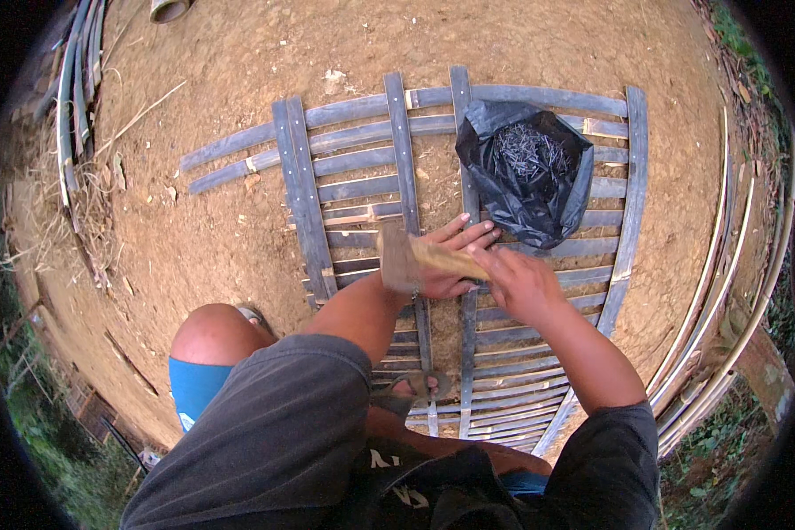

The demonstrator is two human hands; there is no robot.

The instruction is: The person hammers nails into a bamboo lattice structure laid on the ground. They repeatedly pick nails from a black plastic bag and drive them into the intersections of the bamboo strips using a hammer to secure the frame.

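A hammer with a wooden handle (455, 261) is gripped in my right hand (523, 284), its fingers closed round the shaft. The brownish, slightly blurred hammer head (400, 258) hangs over my left wrist. My left hand (458, 237) rests on the bamboo slat frame (462, 132), its fingers stretched out across an upright strip and the thumb apart. The hammer covers part of this hand, so anything beneath its palm is hidden. Just beyond my hands, a black plastic bag (561, 216) lies open on the slats. Inside it is a heap of dark nails (530, 152).
Long bamboo strips (71, 106) lie at the far left, with dry fibres beside them. More bamboo poles (720, 336) curve along the right edge. My knee (216, 331) is left of the frame, and a sandalled foot (406, 389) is among the near slats. Bare earth surrounds everything.
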